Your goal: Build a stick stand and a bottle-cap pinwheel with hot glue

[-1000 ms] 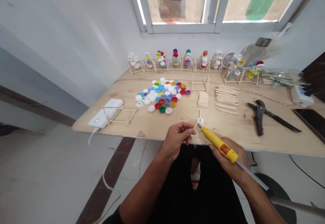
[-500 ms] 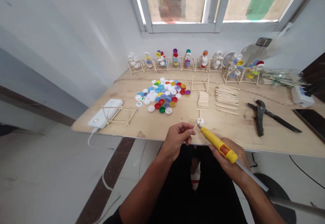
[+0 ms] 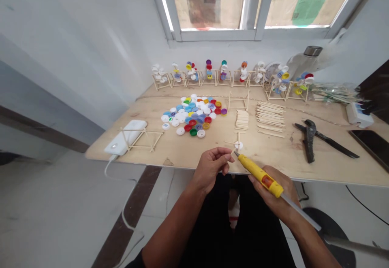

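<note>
Near the table's front edge, my left hand (image 3: 216, 161) pinches a short wooden stick (image 3: 232, 153) between thumb and fingers. My right hand (image 3: 275, 187) is wrapped round a yellow glue gun (image 3: 258, 173) with a long glue stick out of its back. The gun's metal tip is at the end of the short stick; whether they touch I cannot tell. Just beyond lies a white bottle cap (image 3: 238, 145) with sticks joined to it like spokes. A stack of short sticks (image 3: 242, 120) and a pile of longer sticks (image 3: 270, 116) lie behind it.
Coloured bottle caps (image 3: 194, 114) are heaped left of centre. Stick frames (image 3: 238, 100) stand on the table, several with cap wheels along the wall. Black cutters (image 3: 310, 140) and a phone (image 3: 370, 144) lie right; a white power strip (image 3: 126, 137) lies left.
Both hands keep nearly the same place and grip. The view has shifted very slightly, and the glue gun's tip stays at the short stick.
</note>
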Demonstrator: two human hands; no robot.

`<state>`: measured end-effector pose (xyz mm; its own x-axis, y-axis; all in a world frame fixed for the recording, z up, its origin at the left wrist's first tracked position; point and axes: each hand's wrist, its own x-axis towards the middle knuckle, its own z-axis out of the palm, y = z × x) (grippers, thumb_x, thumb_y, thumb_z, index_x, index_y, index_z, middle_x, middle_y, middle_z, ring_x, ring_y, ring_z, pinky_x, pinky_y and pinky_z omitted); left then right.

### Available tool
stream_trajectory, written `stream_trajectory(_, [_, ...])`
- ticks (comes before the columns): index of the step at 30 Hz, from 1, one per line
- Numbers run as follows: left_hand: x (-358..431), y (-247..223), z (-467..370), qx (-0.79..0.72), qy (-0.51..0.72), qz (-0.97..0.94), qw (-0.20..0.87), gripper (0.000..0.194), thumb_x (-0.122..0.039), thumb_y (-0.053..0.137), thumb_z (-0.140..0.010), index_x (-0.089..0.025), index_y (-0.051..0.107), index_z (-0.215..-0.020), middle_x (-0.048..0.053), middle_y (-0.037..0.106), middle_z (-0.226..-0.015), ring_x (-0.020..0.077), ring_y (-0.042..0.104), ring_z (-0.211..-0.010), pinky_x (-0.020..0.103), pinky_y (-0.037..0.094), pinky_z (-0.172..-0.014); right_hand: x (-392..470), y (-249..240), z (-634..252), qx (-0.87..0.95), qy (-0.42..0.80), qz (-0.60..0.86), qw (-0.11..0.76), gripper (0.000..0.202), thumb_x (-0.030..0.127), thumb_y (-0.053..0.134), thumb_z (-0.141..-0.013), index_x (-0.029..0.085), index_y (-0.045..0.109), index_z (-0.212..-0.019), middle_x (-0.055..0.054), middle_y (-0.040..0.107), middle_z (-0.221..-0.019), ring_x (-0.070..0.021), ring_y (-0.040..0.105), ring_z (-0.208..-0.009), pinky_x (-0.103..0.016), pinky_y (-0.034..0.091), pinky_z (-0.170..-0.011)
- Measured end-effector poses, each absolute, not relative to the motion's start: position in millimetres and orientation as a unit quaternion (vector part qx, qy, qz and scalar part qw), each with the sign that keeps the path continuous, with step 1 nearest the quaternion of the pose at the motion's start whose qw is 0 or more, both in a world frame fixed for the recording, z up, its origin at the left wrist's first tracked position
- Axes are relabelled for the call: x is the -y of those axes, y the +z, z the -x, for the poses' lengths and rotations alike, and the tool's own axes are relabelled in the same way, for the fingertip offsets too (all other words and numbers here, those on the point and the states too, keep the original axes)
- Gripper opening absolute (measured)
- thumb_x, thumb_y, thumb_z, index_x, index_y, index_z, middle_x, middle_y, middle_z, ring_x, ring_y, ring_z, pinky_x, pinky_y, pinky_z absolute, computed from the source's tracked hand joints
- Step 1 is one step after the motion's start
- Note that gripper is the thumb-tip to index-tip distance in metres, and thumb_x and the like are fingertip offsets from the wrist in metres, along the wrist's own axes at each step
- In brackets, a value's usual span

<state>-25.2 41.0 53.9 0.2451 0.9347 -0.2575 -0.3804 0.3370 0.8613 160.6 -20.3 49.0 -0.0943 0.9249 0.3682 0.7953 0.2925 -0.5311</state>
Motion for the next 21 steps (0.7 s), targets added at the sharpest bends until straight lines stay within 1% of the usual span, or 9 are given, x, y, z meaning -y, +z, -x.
stream_trajectory(6, [-40.4, 54.1, 26.3, -0.412, 0.458, -0.337, 0.712, 0.027, -0.028, 0.075, -0.062, -0.013, 0.064, -0.082, 0.001, 0.064, -0.067, 0.0039, 0.047, -0.041, 0.018, 0.032, -0.042, 18.5, 56.2, -169.0, 0.697, 0.078, 0.618, 0.356, 0.029, 0.038, 0.053, -0.084, 0.022, 0.043, -0.062, 0.004, 0.045, -0.055, -0.0095, 0.046, -0.049, -0.023, 0.035, -0.049])
stream_trajectory(13, [-40.0, 53.2, 27.3, -0.42, 0.457, -0.33, 0.711, 0.03, -0.028, 0.076, -0.062, -0.012, 0.064, -0.084, 0.002, 0.064, -0.068, 0.0041, 0.047, -0.042, 0.017, 0.033, -0.042, 14.0, 63.8, -213.8, 0.67, -0.004, 0.647, 0.365, 0.026, 0.042, 0.056, -0.081, 0.023, 0.048, -0.065, 0.003, 0.047, -0.056, -0.0117, 0.047, -0.049, -0.024, 0.035, -0.048])
stream_trajectory(17, [-39.9, 54.2, 25.3, -0.427, 0.459, -0.323, 0.709, 0.029, -0.026, 0.076, -0.062, -0.012, 0.063, -0.084, 0.001, 0.064, -0.068, 0.0037, 0.046, -0.042, 0.017, 0.034, -0.041, 15.3, 68.8, -251.7, 0.693, -0.048, 0.625, 0.355, 0.022, 0.04, 0.055, -0.082, 0.022, 0.048, -0.07, 0.0, 0.049, -0.062, -0.0143, 0.049, -0.056, -0.027, 0.037, -0.054])
stream_trajectory(21, [-39.7, 55.3, 20.4, -0.429, 0.459, -0.319, 0.71, 0.029, -0.024, 0.075, -0.062, -0.012, 0.063, -0.086, 0.001, 0.063, -0.068, 0.0035, 0.046, -0.042, 0.017, 0.035, -0.041, 9.7, 68.0, -298.5, 0.733, -0.102, 0.594, 0.315, 0.016, 0.037, 0.055, -0.082, 0.021, 0.054, -0.085, -0.006, 0.059, -0.078, -0.0194, 0.055, -0.07, -0.031, 0.041, -0.063])
